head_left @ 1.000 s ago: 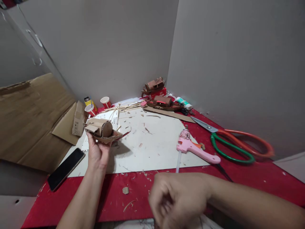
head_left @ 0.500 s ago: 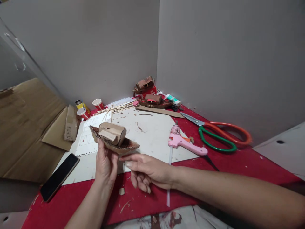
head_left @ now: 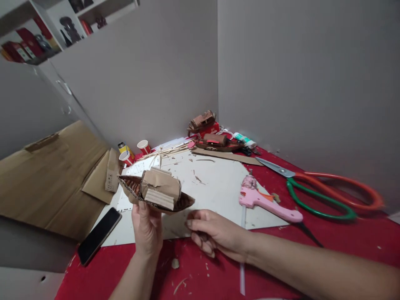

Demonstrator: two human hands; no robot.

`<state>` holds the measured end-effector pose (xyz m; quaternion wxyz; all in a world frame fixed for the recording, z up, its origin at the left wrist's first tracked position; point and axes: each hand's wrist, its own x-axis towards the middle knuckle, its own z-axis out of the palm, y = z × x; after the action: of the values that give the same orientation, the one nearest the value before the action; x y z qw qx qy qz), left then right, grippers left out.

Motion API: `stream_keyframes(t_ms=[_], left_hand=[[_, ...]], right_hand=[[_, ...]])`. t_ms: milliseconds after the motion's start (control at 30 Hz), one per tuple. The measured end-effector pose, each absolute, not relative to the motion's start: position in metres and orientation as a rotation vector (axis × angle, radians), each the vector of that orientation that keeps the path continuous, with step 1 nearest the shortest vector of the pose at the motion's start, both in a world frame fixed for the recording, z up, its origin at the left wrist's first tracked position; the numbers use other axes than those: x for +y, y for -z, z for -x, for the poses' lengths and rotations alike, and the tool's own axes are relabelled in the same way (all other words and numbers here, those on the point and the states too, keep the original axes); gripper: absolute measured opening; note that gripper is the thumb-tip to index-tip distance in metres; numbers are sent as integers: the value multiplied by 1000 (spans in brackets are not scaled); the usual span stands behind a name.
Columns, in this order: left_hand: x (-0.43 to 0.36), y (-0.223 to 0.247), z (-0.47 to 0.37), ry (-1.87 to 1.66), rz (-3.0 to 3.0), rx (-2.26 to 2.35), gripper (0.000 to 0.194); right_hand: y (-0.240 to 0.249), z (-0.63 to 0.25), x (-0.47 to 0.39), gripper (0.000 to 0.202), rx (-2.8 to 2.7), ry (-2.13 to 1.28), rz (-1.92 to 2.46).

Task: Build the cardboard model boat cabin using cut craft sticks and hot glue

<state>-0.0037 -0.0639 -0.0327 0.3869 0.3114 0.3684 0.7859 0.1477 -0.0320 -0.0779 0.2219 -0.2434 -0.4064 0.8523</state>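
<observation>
My left hand [head_left: 147, 229] grips a small cardboard model boat [head_left: 161, 185] from below, its thumb against the near side of the hull. The boat has a pointed hull with reddish-brown insides and a rounded cardboard canopy. Pale corrugated strips sit along both sides of that canopy. Just to the right of the boat's tip, my right hand [head_left: 218, 233] hovers apart from it, fingers loosely curled and nothing visible in them. A pink glue gun [head_left: 265, 204] with a clear glue stick lies to the right of this hand.
Large scissors [head_left: 321, 191] lie at the right. Finished-looking brown model boats [head_left: 215, 141] stand at the back, beside thin sticks [head_left: 168, 149] and paper cups [head_left: 126, 158]. A phone [head_left: 99, 235] and cardboard sheets [head_left: 53, 179] are at left. White board [head_left: 215, 183] covers part of the red tabletop.
The camera view has swung left, bringing shelves in. The boat has tilted to show more of the canopy's top. My right hand has drawn away from the hull.
</observation>
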Motion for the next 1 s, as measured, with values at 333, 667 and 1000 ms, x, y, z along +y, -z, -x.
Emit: stream_keyframes(t_ms=[333, 667, 1000], left_hand=[[-69, 40, 4, -1964, -899, 924, 59], [-65, 55, 2, -1796, -959, 907, 50], [-53, 29, 34, -1537, -787, 919, 47]], right_hand=[[63, -159, -26, 29, -819, -2237, 535], [55, -163, -21, 24, -917, -2138, 655], [44, -181, 22, 26, -879, -1915, 831]])
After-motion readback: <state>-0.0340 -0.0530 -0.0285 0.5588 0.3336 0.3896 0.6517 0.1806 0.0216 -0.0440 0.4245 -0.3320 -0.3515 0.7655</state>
